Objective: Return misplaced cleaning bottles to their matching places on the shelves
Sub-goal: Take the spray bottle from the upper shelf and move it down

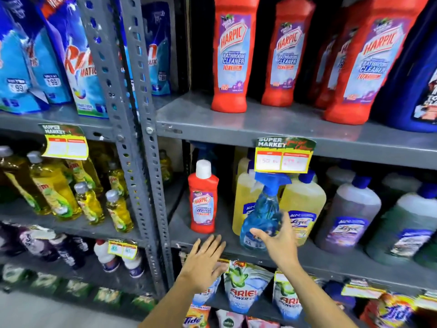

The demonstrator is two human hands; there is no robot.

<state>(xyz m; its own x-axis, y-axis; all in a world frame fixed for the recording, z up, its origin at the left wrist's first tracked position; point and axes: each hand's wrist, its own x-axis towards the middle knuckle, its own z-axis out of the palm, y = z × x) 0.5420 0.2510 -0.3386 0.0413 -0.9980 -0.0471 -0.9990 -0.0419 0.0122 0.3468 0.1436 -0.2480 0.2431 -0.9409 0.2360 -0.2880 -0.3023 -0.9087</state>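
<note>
small red harpic bottle (203, 197) stands upright on the middle shelf (331, 258), alone at its left end, just above and beyond the left hand (205, 259), not touched by it. left hand is spread flat, fingers apart, holding nothing, near the shelf's front edge. right hand (277, 240) is also open with fingers splayed, just in front of a blue spray bottle (263, 214); whether it touches the bottle i cannot tell. yellow cleaner jugs (305, 202) stand behind the sprayer. bigger red harpic bottles (233, 55) line the shelf above.
</note>
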